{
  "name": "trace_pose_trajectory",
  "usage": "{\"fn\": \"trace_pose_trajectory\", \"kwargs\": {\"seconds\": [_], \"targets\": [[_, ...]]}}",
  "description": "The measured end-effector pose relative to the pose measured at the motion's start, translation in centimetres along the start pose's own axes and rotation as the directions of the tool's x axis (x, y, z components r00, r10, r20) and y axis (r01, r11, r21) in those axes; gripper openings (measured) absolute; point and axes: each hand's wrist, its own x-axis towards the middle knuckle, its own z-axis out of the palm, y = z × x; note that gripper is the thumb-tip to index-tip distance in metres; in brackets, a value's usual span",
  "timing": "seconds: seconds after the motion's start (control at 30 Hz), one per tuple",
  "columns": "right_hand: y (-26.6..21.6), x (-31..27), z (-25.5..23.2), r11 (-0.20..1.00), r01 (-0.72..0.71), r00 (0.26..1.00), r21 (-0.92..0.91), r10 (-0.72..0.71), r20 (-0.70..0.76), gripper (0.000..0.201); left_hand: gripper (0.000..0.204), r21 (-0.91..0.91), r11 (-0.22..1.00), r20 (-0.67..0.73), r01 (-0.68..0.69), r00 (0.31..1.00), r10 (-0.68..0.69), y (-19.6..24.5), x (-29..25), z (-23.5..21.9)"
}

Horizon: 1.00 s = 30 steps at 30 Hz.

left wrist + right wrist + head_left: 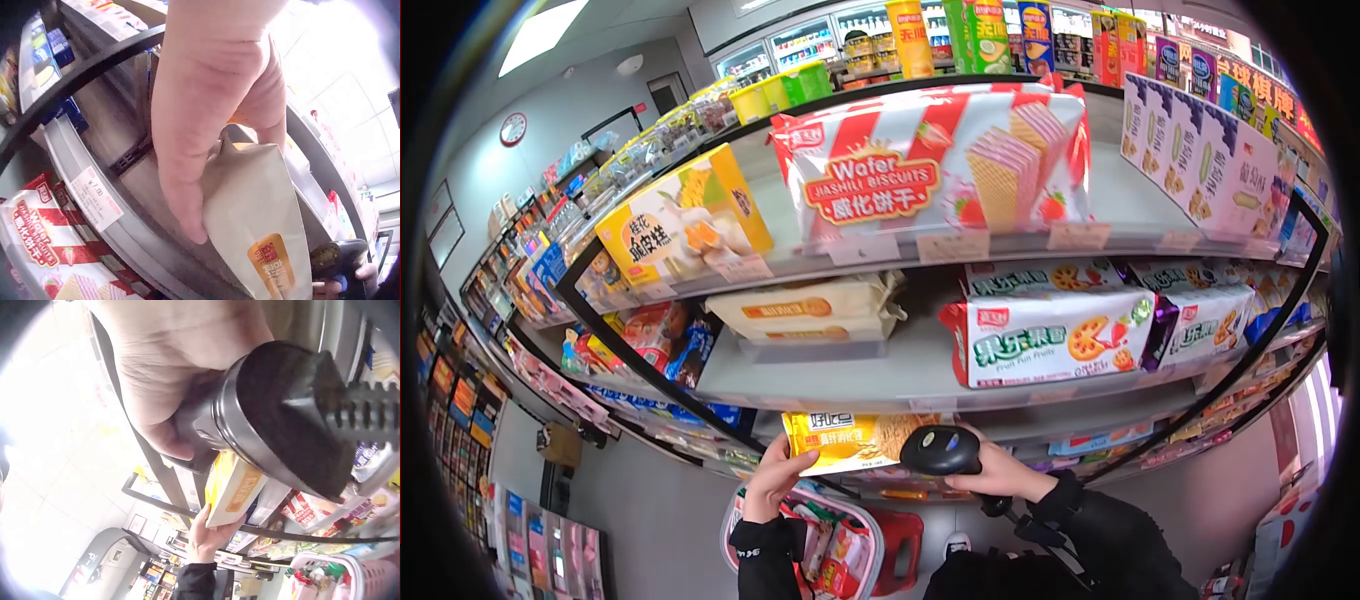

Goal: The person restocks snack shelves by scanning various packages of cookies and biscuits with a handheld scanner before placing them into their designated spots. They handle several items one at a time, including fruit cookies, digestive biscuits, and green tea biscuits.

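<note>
My left hand (pixel 770 474) grips one end of a yellow and cream biscuit packet (pixel 845 443), thumb on its printed front. In the left wrist view the packet's cream side (pixel 250 206) faces the camera, with the thumb along one edge. My right hand (pixel 1006 470) holds a black barcode scanner (pixel 940 450), whose head overlaps the packet's right end in the head view. The right wrist view shows the fingers wrapped round the scanner's handle (pixel 197 422), and a ribbed cable end (pixel 369 412) sticking out from it.
Shelves stand ahead, with a large wafer biscuit bag (pixel 935 165) on top and white fruit biscuit packs (pixel 1055 338) and cream packs (pixel 805 312) below. A shopping basket (pixel 873 520) of snacks sits below my left hand, beside a red stool (pixel 897 550).
</note>
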Motion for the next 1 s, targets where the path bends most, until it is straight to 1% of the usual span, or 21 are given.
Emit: {"fn": "trace_pose_trajectory", "kwargs": {"seconds": [0.1,0.13,0.17,0.2,0.27,0.3,0.33,0.37,0.43,0.47,0.57,0.6,0.63,0.7,0.73,0.77,0.83,0.9,0.93,0.97,1.0], "targets": [[-0.6,-1.6,-0.3,0.998,-0.022,0.999,0.051,0.023,-0.025,0.054,0.049,-0.037,0.999,-0.020,0.011,1.000,-0.012,-1.6,-3.0,1.9],[-1.1,-2.4,-0.4,0.998,-0.019,0.999,0.064,0.021,-0.026,0.054,0.048,-0.055,0.998,-0.028,-0.024,0.999,0.023,-2.8,-3.8,2.2],[-1.7,-3.3,-0.6,0.992,-0.028,0.999,0.126,0.030,-0.013,0.046,0.048,-0.078,0.997,0.028,0.000,1.000,0.002,-3.4,-4.9,2.9],[-2.0,-4.2,-0.7,0.981,-0.039,0.999,0.189,0.039,0.001,0.039,0.048,-0.109,0.994,0.004,0.012,1.000,-0.012,-4.4,-5.9,3.5],[-2.0,-6.2,-0.9,0.982,-0.060,0.998,0.178,0.052,0.047,0.037,0.048,-0.165,0.985,-0.039,0.041,0.998,-0.048,-6.9,-8.0,4.4],[-2.0,-7.1,-1.0,0.986,-0.076,0.994,0.151,0.062,0.093,0.035,0.048,-0.168,0.985,-0.009,0.041,0.999,-0.043,-8.2,-8.7,4.6],[-2.3,-7.9,-1.2,0.993,-0.014,0.995,0.117,0.003,0.095,0.051,0.047,-0.258,0.966,-0.085,0.028,0.995,-0.051,-9.6,-9.4,5.1],[-2.8,-8.7,-1.4,0.992,-0.010,0.995,0.122,-0.002,0.099,0.051,0.047,-0.343,0.939,-0.157,0.004,0.986,-0.062,-10.6,-9.9,6.0],[-4.3,-10.3,-2.3,0.985,-0.073,0.981,0.157,0.042,0.187,0.071,0.039,-0.373,0.927,-0.324,0.026,0.933,-0.156,-13.2,-10.2,6.8],[-5.6,-10.9,-2.7,0.958,-0.136,0.965,0.251,0.071,0.251,0.086,0.039,-0.366,0.930,-0.343,0.025,0.925,-0.161,-13.8,-10.1,7.8],[-9.2,-12.2,-4.0,0.959,-0.047,0.926,0.281,-0.064,0.372,0.084,0.041,-0.416,0.909,-0.377,0.000,0.910,-0.172,-14.6,-10.0,11.2],[-9.7,-12.6,-4.1,0.948,0.034,0.917,0.317,-0.156,0.367,0.083,0.042,-0.446,0.895,-0.299,0.000,0.943,-0.149,-14.2,-9.1,12.9],[-10.5,-13.4,-4.8,0.947,0.037,0.920,0.319,-0.157,0.358,0.083,0.043,-0.474,0.881,-0.219,0.004,0.968,-0.122,-14.8,-9.2,14.1],[-12.1,-14.9,-6.2,0.861,0.026,0.920,0.508,-0.220,0.324,0.084,0.044,-0.530,0.848,-0.053,0.022,0.997,-0.059,-14.6,-7.0,17.8],[-11.0,-17.0,-6.9,0.869,-0.112,0.935,0.482,-0.073,0.348,0.083,0.045,-0.557,0.830,0.027,0.038,0.999,-0.028,-14.7,-6.5,19.1],[-10.7,-18.5,-7.7,0.836,-0.171,0.947,0.521,-0.008,0.322,0.079,0.046,-0.581,0.812,0.106,0.058,0.994,0.005,-15.4,-5.9,20.9],[-9.8,-20.7,-8.9,0.877,-0.093,0.977,0.472,-0.010,0.211,0.073,0.047,-0.627,0.771,0.255,0.113,0.965,0.067,-17.0,-6.4,23.6],[-9.5,-22.2,-9.5,0.912,-0.092,0.991,0.399,0.046,0.124,0.061,0.049,-0.668,0.724,0.378,0.174,0.917,0.128,-16.0,-5.6,22.7],[-9.2,-22.6,-9.7,0.739,-0.312,0.941,0.598,0.151,0.304,0.051,0.050,-0.686,0.699,0.427,0.202,0.890,0.162,-16.0,-5.5,23.1],[-8.9,-23.4,-9.5,0.724,-0.320,0.938,0.612,0.151,0.311,0.051,0.050,-0.702,0.674,0.471,0.230,0.860,0.197,-15.5,-5.1,23.2],[-8.7,-24.3,-9.4,0.714,-0.362,0.928,0.599,0.212,0.307,0.049,0.051,-0.714,0.650,0.511,0.258,0.827,0.233,-15.5,-5.3,23.1]]}}
